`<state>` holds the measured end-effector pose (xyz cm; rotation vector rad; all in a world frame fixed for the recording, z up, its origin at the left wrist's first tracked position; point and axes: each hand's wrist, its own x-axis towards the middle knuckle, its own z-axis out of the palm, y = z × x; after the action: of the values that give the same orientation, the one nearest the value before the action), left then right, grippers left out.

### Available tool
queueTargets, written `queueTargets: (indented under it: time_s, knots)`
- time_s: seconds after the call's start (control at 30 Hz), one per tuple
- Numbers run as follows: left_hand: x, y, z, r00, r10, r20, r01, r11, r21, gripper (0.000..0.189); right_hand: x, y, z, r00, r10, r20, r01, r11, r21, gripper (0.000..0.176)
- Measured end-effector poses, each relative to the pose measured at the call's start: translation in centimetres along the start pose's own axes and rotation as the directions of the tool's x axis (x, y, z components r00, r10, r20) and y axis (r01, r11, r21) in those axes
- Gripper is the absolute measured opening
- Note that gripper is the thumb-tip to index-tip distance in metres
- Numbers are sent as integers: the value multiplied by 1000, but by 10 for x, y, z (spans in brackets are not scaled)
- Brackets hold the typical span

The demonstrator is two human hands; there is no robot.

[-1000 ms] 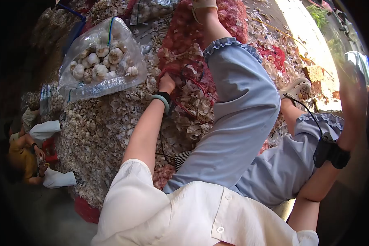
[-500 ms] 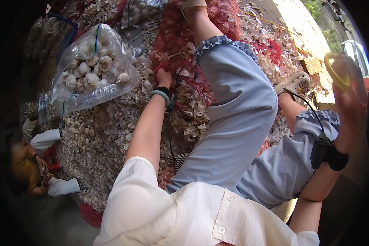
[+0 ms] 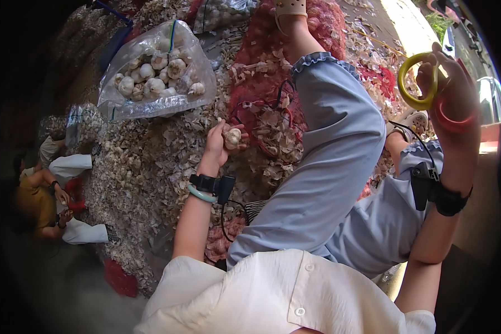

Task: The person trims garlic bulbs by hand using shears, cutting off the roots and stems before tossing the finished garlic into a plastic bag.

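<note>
A garlic bulb rests in my left hand, which is palm up with its fingers curled around it, above the loose garlic skins. Raised at the far right, my right hand holds a looped tool with a yellow ring and a red ring, possibly scissors; its blades cannot be made out. A clear plastic bag with several garlic bulbs lies beyond my left hand.
Red mesh sacks of garlic lie ahead, beside my leg. Garlic skins cover the ground around me. A co-worker sits at the far left by a red container. A second filled bag is at the top.
My left hand has come back from the red mesh sack towards me, turned palm up, and now shows a garlic bulb. My right hand has shifted slightly left with the looped tool.
</note>
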<state>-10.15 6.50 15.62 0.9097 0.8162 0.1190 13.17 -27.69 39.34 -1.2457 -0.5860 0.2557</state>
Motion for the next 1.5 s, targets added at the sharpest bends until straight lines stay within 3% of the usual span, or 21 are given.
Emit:
queueTargets:
  time_s: [0.03, 0.07, 0.17, 0.2, 0.27, 0.3, 0.4, 0.47, 0.57, 0.63, 0.77, 0.83, 0.93, 1.0, 1.07, 1.1, 1.13, 1.2, 1.23, 1.43, 1.5]
  knots:
    - [-14, 3, -4, 997, -54, 48, 62, 981, -183, 20, 0, 0, 12, 995, 82, 49, -86, 992, 97, 35]
    - [-27, 4, -8, 998, -41, 38, 48, 980, -193, 20, 0, -1, 27, 982, 159, 106, -177, 966, 186, 35]
    - [-59, 5, -12, 954, 197, 228, -159, 972, -173, 34, -7, 3, 76, 946, 230, 230, -231, 973, -23, 40]
    - [-68, 5, -10, 952, 210, 222, -171, 969, -180, 34, -13, 2, 94, 930, 284, 233, -280, 959, -50, 42]
    - [-85, 5, -5, 935, 332, 126, -335, 942, 8, 35, -21, 9, 122, 877, 365, 312, -352, 931, -99, 44]
    - [-91, 4, -5, 936, 346, 69, -342, 938, -66, 35, -23, 17, 133, 842, 380, 384, -371, 923, -101, 42]
    - [-103, 6, -7, 931, 361, 48, -342, 911, -229, 31, -32, 47, 169, 784, 301, 543, -254, 954, -162, 37]
    - [-108, 7, -12, 927, 376, 10, -365, 906, -213, 27, -33, 71, 180, 717, 326, 617, -128, 931, -343, 50]
    - [-119, 7, -14, 933, 361, 5, -348, 903, -253, 25, -38, 116, 198, 738, 175, 652, 41, 953, -302, 64]
    - [-127, 10, -10, 906, 423, 13, -401, 869, -290, 25, -42, 108, 210, 683, 317, 658, 104, 849, -518, 71]
    - [-137, 12, -12, 867, 499, 3, -482, 839, -253, 24, -43, 110, 227, 665, 91, 742, 340, 847, -408, 86]
    - [-145, 14, -8, 824, 533, -193, -566, 763, -311, 26, -44, 114, 227, 627, 112, 771, 374, 824, -425, 84]
    - [-146, 17, -21, 855, 442, -271, -512, 800, -313, 26, -44, 116, 223, 562, 161, 811, 457, 757, -466, 81]
    - [-148, 21, -26, 855, 441, -272, -511, 803, -306, 25, -45, 115, 221, 531, 188, 826, 507, 711, -487, 81]
    - [-152, 28, -27, 856, 505, -105, -488, 727, -483, 35, -46, 112, 219, 497, 202, 844, 596, 627, -501, 79]
    - [-155, 29, -27, 830, 550, -98, -530, 721, -446, 50, -46, 110, 218, 498, 201, 844, 597, 626, -501, 79]
    - [-157, 30, -25, 828, 552, -97, -531, 720, -447, 50, -45, 108, 216, 477, 217, 852, 609, 617, -498, 79]
    - [-161, 33, -20, 737, 669, -95, -676, 733, -79, 62, -46, 107, 215, 456, 233, 859, 623, 605, -495, 79]
    - [-162, 36, -19, 747, 658, -89, -664, 745, -63, 78, -46, 108, 215, 446, 218, 868, 641, 599, -480, 77]
    - [-168, 36, -13, 696, 701, -156, -682, 713, 163, 92, -54, 120, 221, 491, 174, 853, 679, 537, -500, 60]
    - [-168, 34, -14, 682, 712, -167, -699, 702, 140, 90, -56, 118, 225, 509, 153, 847, 683, 528, -505, 59]
